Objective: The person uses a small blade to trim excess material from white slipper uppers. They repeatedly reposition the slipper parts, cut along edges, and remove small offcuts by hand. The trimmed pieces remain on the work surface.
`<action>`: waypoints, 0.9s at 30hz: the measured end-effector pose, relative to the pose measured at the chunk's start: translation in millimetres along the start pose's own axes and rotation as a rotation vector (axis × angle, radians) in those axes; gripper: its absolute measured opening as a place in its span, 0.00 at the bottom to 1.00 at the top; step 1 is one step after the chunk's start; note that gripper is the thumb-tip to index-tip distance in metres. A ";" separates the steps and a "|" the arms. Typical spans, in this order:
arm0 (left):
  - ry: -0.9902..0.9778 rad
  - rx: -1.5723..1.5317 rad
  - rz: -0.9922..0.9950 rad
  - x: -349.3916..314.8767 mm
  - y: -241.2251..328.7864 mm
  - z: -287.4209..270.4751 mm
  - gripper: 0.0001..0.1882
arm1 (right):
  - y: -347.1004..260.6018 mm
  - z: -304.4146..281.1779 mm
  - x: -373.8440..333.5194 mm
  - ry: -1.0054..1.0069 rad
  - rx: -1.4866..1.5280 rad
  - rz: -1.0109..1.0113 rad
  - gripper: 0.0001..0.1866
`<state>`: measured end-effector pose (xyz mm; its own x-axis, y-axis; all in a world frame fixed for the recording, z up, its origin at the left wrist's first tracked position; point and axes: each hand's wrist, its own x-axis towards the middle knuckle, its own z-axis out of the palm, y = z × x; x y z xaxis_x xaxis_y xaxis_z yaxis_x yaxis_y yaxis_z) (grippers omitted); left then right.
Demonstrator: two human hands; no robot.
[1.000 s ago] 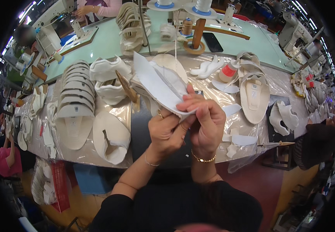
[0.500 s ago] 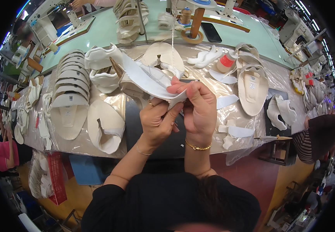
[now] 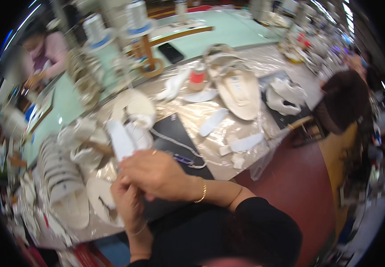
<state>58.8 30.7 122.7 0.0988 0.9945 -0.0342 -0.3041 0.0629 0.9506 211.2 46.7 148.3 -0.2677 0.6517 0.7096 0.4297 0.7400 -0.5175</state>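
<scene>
My two hands meet in front of me over the near left part of the table, fingers closed together on a white shoe upper piece (image 3: 120, 139). Its pale flat panel sticks up beyond my fingers. My right hand (image 3: 159, 174), with a gold bracelet at the wrist, lies over the top and hides most of the grip. Below and left of it, my left hand (image 3: 128, 200) pinches the same piece. On the black board (image 3: 174, 133) to the right lies a small purple tool (image 3: 183, 159) with a white cord (image 3: 177, 144). Motion blurs the view.
A row of stacked sandals (image 3: 61, 182) stands at left, with a cut-out sole (image 3: 101, 196) beside it. Further right are a red-and-white bottle (image 3: 197, 76), a sandal (image 3: 239, 95) and loose white pieces (image 3: 246, 142). A phone (image 3: 171, 53) lies behind; a person (image 3: 52, 53) sits far left.
My view has swung to the right, so the table appears turned. My right hand has moved over my left. The purple tool and its cord now show on the black board.
</scene>
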 end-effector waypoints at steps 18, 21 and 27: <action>-0.080 0.233 -0.265 -1.0 9.0 -30.9 0.05 | -1.9 36.1 -46.6 0.145 -0.047 -0.059 0.14; -0.030 0.046 -0.320 -8.7 -10.6 -29.0 0.07 | 0.4 43.1 -56.5 0.101 -0.075 -0.016 0.14; 0.081 0.038 -0.226 -23.5 -20.5 -28.1 0.08 | 4.8 33.9 -62.9 0.020 0.060 -0.023 0.22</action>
<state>36.1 8.4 95.3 0.0836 0.9590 -0.2707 -0.2469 0.2831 0.9268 200.9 14.9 85.0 -0.2591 0.6313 0.7310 0.3707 0.7639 -0.5283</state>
